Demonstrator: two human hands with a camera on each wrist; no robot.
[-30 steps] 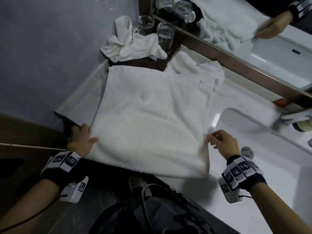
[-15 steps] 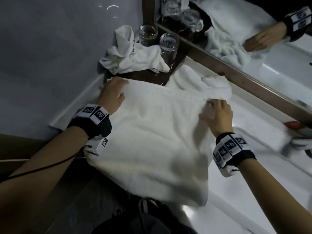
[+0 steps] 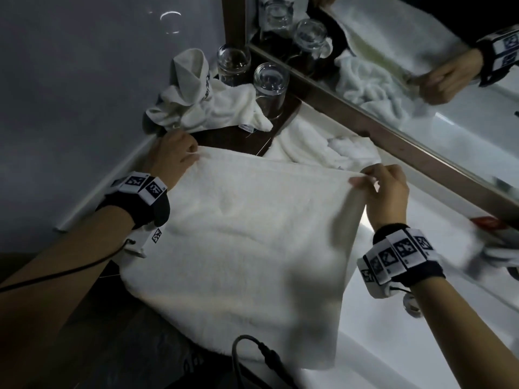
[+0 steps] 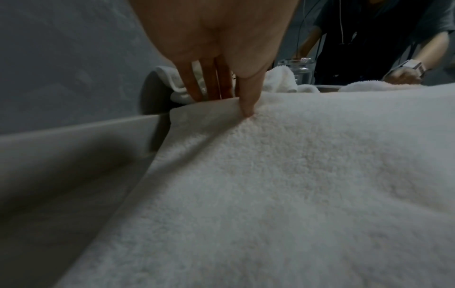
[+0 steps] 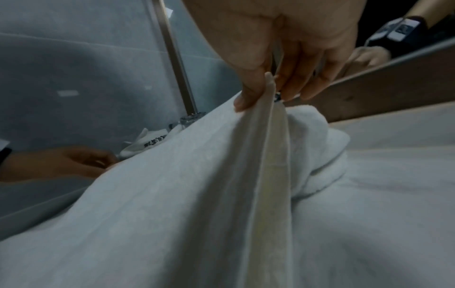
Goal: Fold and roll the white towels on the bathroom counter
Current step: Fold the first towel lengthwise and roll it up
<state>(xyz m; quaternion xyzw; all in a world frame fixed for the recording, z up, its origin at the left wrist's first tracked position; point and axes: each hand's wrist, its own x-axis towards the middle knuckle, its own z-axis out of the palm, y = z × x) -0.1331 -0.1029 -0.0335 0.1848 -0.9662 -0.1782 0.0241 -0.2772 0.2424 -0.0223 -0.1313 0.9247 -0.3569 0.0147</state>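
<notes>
Two hands (image 3: 384, 189) (image 3: 171, 157) pinch towel (image 3: 252, 242); writing unreadable.

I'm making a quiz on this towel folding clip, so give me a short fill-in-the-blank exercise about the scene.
1. The left hand and right hand each pinch a far ____ of the large white terry towel.
2. Two clear drinking glasses stand on a dark ____ tray.
3. A crumpled small white towel lies ____ the glasses, as seen from the head view.

Missing words: corner; wooden; left of

Dark lettering is showing on the crumpled small towel (image 3: 193, 88) at the counter's back left corner, too blurred for reading.
</notes>
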